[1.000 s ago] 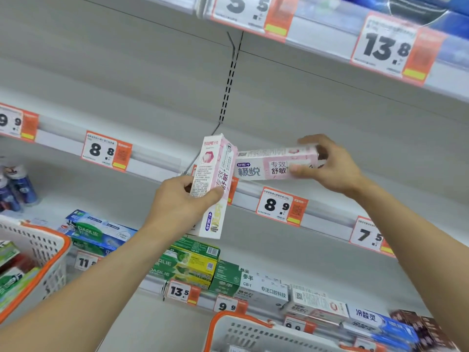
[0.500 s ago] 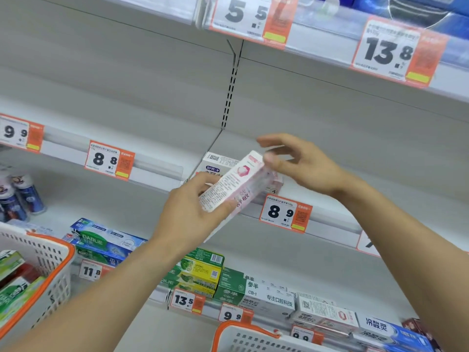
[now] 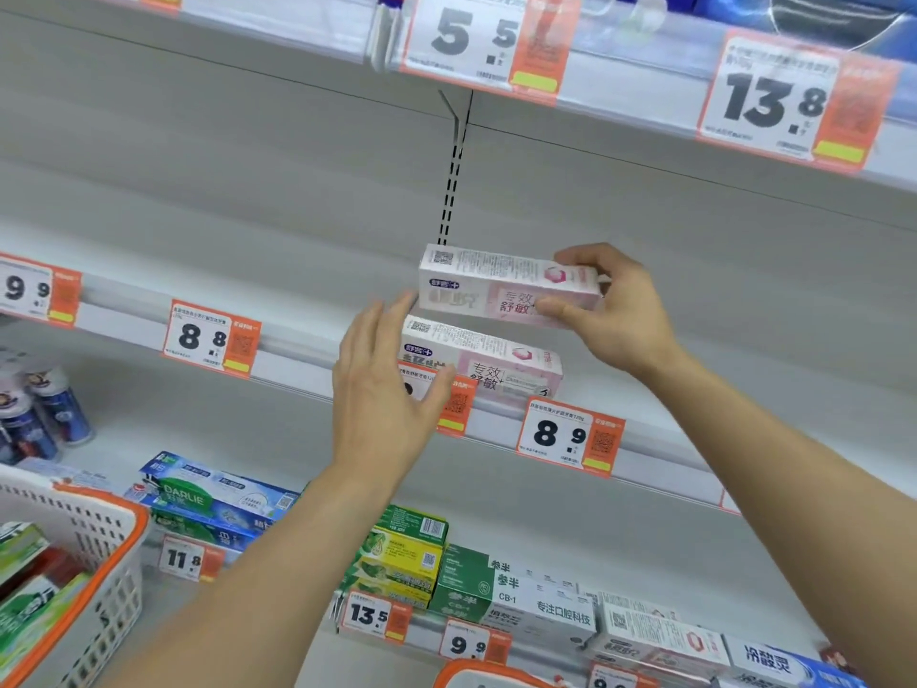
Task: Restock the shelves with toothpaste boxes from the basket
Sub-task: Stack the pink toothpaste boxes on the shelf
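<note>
Pink-white toothpaste box lengthwise, right hand fingers clamped on it, left hand fingers straight, apart

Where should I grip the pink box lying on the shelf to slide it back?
Take the lower pink box by its right end, coming from the front right. It lies flat, lengthwise along the edge, and the left hand covers its left end, while the right end is bare.

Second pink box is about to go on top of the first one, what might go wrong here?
1. The upper pink box is pinched only at its right end by the right hand; it may tip when released.
2. The lower pink box lies at the shelf edge; a nudge might push it off.
3. The open left hand holds nothing.
</note>
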{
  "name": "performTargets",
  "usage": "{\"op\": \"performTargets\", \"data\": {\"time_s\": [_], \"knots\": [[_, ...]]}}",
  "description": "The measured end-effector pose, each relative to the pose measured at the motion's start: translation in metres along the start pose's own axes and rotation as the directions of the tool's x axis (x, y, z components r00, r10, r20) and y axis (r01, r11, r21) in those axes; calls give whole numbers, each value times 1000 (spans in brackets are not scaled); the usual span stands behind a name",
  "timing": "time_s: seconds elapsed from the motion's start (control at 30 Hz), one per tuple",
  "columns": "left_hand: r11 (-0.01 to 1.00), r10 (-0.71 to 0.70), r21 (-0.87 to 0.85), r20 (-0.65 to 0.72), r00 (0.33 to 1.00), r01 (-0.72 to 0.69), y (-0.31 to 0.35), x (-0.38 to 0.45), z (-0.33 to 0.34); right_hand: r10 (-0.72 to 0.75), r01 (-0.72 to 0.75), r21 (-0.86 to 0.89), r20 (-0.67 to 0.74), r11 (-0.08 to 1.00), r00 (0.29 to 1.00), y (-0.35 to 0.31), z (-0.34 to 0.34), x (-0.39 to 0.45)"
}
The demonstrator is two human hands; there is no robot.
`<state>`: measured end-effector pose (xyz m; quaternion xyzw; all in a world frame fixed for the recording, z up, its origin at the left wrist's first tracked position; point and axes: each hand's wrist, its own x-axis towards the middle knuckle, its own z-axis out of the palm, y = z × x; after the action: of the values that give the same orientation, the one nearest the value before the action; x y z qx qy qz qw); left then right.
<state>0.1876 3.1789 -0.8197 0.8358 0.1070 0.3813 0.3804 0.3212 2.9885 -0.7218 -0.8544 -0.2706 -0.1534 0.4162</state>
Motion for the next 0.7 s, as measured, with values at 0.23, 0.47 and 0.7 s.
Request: {"op": "performTargets", "data": {"time_s": [0.23,0.47,0.7], "knots": [[998,-39,56,129,991,32,-16,2,19,153,-162,23,225,986,962,26,30,3],[999,-44,-7,132,990,45,-17,2,19,249,-312,36,520,949,817,30,15,7],[997,-71,22,151,986,69,-20,4,22,228,-296,36,547,955,805,24,18,3]]}}
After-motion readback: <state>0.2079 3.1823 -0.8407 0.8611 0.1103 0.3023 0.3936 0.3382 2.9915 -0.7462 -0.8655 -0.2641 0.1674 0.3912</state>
